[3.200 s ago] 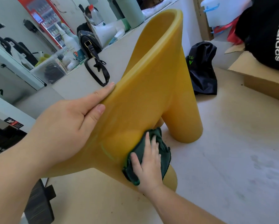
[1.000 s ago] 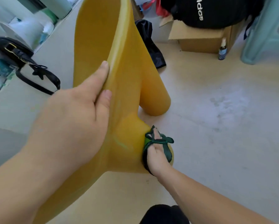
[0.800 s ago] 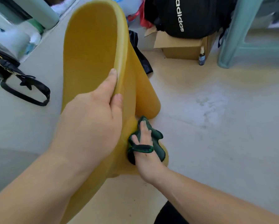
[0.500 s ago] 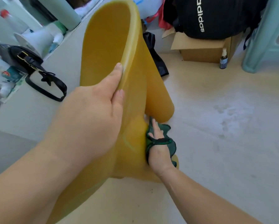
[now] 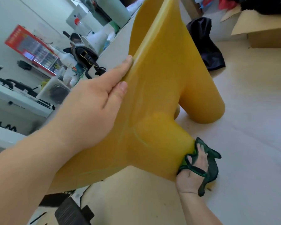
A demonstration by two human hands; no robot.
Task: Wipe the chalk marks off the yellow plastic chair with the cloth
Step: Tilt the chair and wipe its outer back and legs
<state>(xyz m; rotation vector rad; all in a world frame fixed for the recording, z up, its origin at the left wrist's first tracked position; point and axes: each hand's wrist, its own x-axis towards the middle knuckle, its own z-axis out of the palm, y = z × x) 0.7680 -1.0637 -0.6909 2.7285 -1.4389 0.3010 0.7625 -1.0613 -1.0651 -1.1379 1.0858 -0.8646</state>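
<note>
The fingers [image 5: 200, 149] of the right hand [image 5: 193, 174] lie fairly straight, pressing a dark green cloth [image 5: 212, 166] against the lower end of the near leg of the yellow plastic chair [image 5: 161, 95], with a strip of the cloth looped over the back of that hand. The left hand [image 5: 91, 111] grips the chair's rim, its fingers [image 5: 120, 70] hooked over the edge and the thumb on the outer face. The chair rests on the pale floor [image 5: 250, 143], a faint pale streak [image 5: 140, 138] showing above the cloth, with a black bag [image 5: 206, 46] and a cardboard box [image 5: 266, 34] beyond.
</note>
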